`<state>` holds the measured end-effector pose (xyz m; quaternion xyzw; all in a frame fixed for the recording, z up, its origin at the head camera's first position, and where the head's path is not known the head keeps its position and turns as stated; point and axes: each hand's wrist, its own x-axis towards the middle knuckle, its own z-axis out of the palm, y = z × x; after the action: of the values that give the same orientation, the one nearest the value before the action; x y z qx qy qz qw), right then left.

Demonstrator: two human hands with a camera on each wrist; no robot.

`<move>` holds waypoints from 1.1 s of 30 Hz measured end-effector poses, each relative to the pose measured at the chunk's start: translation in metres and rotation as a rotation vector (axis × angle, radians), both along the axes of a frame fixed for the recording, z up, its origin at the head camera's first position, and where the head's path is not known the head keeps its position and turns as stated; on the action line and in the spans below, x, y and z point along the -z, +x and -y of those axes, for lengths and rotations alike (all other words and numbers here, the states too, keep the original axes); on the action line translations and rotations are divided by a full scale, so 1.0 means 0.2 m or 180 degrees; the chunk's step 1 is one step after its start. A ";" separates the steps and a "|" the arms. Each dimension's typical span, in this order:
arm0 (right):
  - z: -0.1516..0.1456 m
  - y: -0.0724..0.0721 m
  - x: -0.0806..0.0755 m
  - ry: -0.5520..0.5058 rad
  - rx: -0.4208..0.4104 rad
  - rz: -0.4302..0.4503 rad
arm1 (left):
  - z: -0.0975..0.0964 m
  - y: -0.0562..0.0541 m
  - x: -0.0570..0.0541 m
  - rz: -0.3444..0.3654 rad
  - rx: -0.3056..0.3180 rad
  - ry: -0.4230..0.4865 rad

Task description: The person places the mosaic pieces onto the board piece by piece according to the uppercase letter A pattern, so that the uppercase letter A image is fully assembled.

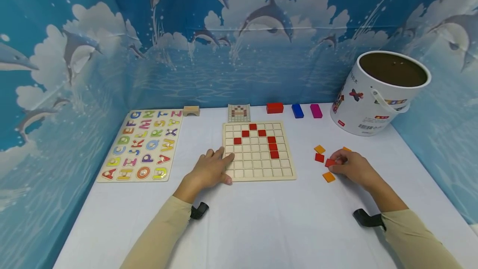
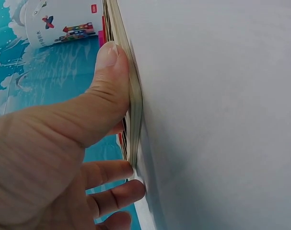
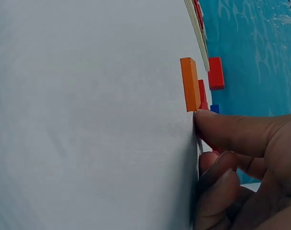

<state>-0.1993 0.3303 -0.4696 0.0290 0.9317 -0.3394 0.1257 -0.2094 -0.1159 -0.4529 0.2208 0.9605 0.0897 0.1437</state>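
My left hand rests at the lower left of a wooden grid board, fingers spread over its left edge. In the left wrist view the thumb lies along the board's edge. Several red square tiles sit in the grid, forming a slanting peak with a column down its right side. Off to the right, my right hand pinches a red tile between thumb and fingers, close over the table. Around it lie another red tile and orange tiles, the nearest orange tile just below the thumb.
Behind the board lies a small pattern card. A wooden arch block, a red block, a blue block and a magenta block line the back. An alphabet board lies left; a white bucket stands back right.
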 end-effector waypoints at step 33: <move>0.68 -0.30 -0.09 -0.2228 -0.0180 0.0333 | 0.00 0.00 0.03 -0.0121 0.0023 -0.0065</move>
<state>-0.2602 0.1953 -0.4520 -0.0243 0.7517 -0.6325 0.1849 -0.2089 -0.1158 -0.4590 0.2245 0.9631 0.0751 0.1281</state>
